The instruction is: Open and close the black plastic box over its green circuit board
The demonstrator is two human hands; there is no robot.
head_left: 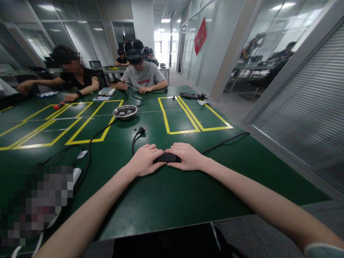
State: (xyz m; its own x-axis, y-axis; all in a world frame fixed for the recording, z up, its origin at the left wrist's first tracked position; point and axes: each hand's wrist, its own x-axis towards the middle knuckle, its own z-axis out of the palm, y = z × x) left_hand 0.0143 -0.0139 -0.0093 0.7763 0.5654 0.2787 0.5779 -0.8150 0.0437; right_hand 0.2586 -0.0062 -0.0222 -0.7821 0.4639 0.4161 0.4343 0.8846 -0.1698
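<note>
Fingers point(159, 154) of the left hand point(145, 161) were closed on the left end of a black block point(167, 158), and those of the right hand point(186, 156) gripped its right end, both thumbs on the near side. The block lay crosswise between the two hands, on or just above the green table point(161, 200) (the view did not make clear which). A black plug point(141, 131) lay beyond the left hand, its prongs toward the right, and its short cord point(133, 145) curved back toward that hand. Another dark cord point(225, 142) ran from behind the right wrist toward the table's right side. Farther off, a metal bowl point(117, 116) with small metal parts point(125, 113) inside stood over one line of the yellow tape point(184, 132) that marked rectangles on the surface. A black folded stand point(192, 96) lay toward the far right corner. Across the table, a person in a grey T-shirt point(154, 73) held a thin rod point(131, 87); to that person's side, at the left of the view, someone in black point(87, 79) had one arm stretched out and the other hand near a small red thing point(58, 106).
</note>
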